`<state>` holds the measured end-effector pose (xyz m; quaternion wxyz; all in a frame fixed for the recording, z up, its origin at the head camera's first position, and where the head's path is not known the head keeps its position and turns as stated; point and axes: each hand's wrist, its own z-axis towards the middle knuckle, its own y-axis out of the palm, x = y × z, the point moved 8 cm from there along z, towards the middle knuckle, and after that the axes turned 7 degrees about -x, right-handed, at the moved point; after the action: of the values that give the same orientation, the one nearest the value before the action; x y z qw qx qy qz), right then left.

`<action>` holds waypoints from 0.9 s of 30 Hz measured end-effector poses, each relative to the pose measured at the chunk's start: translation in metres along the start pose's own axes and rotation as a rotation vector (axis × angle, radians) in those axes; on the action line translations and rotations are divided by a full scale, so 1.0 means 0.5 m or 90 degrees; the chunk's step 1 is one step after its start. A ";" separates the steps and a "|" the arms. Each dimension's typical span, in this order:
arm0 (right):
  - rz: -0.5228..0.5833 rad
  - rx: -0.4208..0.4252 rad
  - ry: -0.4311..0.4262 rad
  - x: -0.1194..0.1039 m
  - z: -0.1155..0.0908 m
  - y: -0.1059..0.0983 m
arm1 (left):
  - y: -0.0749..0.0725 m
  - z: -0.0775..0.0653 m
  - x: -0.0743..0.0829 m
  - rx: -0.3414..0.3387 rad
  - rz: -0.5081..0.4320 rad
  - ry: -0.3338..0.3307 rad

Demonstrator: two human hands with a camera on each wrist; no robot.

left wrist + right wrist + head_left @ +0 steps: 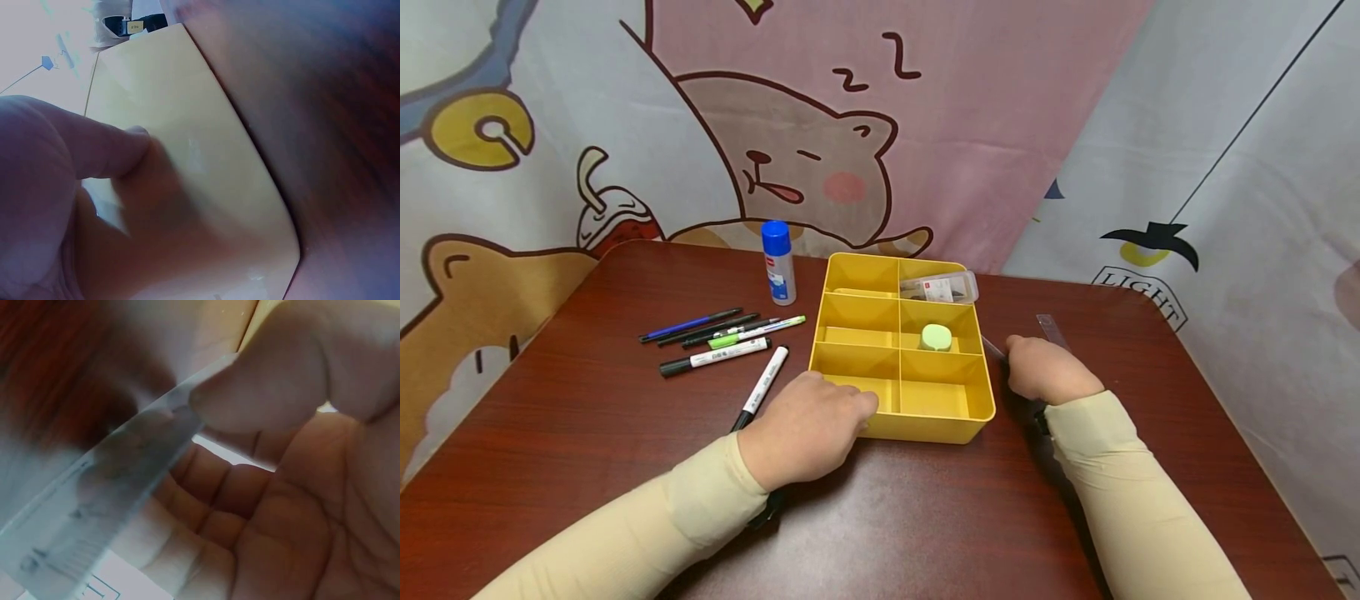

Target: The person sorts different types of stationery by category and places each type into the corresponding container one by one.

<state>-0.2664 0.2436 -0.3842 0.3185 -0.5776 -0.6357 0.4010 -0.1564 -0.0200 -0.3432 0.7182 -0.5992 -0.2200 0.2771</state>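
A yellow compartment box stands mid-table. My left hand grips its near wall by the left corner; in the left wrist view the thumb presses the outer face, and the other fingers are mostly hidden. Beside the box's right wall, my right hand pinches a clear ruler between thumb and fingers, its printed marks showing in the right wrist view. Inside the box, a clear plastic case leans in the back right compartment. A pale green capped item sits in the middle right one.
Left of the box lie several pens, a black-capped white marker and another marker close to my left hand. A blue-capped glue bottle stands behind them. Past my right hand shows a clear strip; whether it belongs to the ruler, I cannot tell.
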 end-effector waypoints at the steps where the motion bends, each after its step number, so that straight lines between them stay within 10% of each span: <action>1: -0.001 0.001 0.000 0.000 0.000 0.000 | 0.000 0.000 0.000 0.001 0.000 0.001; 27: 0.014 -0.003 0.023 0.007 0.004 0.003 | -0.003 -0.001 0.001 0.011 -0.004 0.007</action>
<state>-0.2679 0.2469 -0.3865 0.3241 -0.5923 -0.6245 0.3926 -0.1553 -0.0202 -0.3419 0.7253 -0.5940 -0.2152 0.2734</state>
